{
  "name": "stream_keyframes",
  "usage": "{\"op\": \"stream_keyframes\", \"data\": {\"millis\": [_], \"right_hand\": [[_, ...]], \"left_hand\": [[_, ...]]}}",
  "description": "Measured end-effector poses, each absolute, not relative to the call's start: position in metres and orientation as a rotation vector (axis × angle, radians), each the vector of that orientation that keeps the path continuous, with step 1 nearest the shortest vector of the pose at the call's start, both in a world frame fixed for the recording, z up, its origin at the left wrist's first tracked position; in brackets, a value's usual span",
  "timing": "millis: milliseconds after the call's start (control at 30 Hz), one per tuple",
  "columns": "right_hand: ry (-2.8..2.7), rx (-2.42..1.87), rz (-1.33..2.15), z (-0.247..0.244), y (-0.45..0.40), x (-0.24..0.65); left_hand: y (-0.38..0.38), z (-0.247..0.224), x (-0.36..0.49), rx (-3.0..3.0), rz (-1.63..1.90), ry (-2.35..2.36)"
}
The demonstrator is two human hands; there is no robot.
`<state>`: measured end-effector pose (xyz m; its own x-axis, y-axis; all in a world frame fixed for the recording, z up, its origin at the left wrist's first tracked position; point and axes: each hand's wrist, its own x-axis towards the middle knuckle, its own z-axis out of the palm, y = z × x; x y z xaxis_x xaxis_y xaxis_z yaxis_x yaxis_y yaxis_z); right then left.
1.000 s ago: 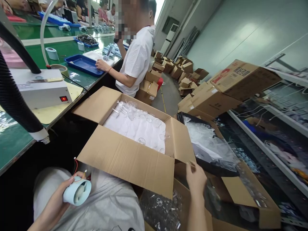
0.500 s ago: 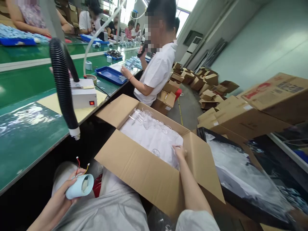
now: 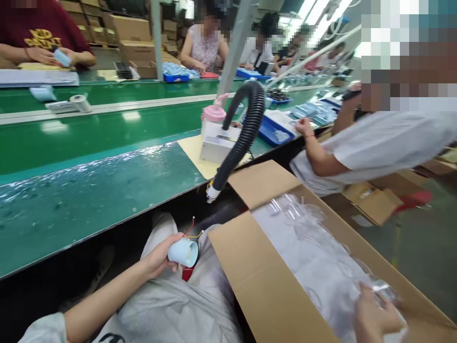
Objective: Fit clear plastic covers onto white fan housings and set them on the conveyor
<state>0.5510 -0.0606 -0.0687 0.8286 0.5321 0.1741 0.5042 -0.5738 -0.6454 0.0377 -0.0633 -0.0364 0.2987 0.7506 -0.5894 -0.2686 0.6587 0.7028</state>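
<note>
My left hand (image 3: 166,255) is wrapped round a light blue cylindrical housing (image 3: 183,252), held over my lap with its open end facing right. Red and yellow wires with small white connectors stick out of its back. My right hand (image 3: 376,312), blurred, is in the near right part of an open cardboard box (image 3: 274,290). Its fingers are closed at a clear plastic piece (image 3: 382,287), whose exact shape is smeared. White lining (image 3: 285,243) covers the box contents, with several clear round plastic parts (image 3: 296,209) along its far side.
A black flexible hose (image 3: 246,128) curves from a white machine (image 3: 217,145) and hangs over the edge of the green workbench (image 3: 107,190). Behind it stands a pink-topped bottle (image 3: 214,113). A co-worker in a white shirt (image 3: 389,143) sits beyond the box, near a blue tray (image 3: 273,131).
The view has swung left, shifting the bench and box to the right in the picture. My right hand now has a clear piece at its fingertips; my left still holds the housing.
</note>
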Motion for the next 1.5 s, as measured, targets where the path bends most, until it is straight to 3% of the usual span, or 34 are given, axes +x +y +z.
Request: {"op": "stream_keyframes", "data": {"millis": [133,233,367,600,733,833,900,1333,1500], "right_hand": [[-1.062,-2.015,0.261,-0.049,-0.059,0.479],[-1.934,-1.427,0.623,-0.037,-0.071,0.387],[-2.350,-0.884,0.292,-0.029,-0.077,0.274],[-2.491,-1.054,0.067,-0.037,-0.058,0.226],[-2.559,-1.028,0.496,-0.032,-0.059,0.225],[-2.351,-1.026,0.979,-0.021,-0.066,0.227],[-2.162,-1.043,1.115,-0.015,-0.070,0.228],[-1.476,-1.136,1.278,-0.004,-0.080,0.243],[-1.875,-0.986,1.193,-0.001,-0.072,0.260]], "left_hand": [[-0.056,-0.035,0.030,0.622,0.799,1.090],[-0.049,-0.031,0.027,0.740,0.749,1.074],[-0.046,-0.024,0.023,0.914,0.646,1.078],[-0.057,-0.011,0.008,1.239,0.586,1.066],[-0.064,-0.007,0.005,1.503,0.588,1.153],[-0.068,-0.008,0.005,1.569,0.677,1.247],[-0.070,-0.012,0.006,1.542,0.733,1.243],[-0.075,-0.016,0.018,1.598,0.655,0.871],[-0.076,-0.013,0.025,1.142,0.703,0.903]]}}
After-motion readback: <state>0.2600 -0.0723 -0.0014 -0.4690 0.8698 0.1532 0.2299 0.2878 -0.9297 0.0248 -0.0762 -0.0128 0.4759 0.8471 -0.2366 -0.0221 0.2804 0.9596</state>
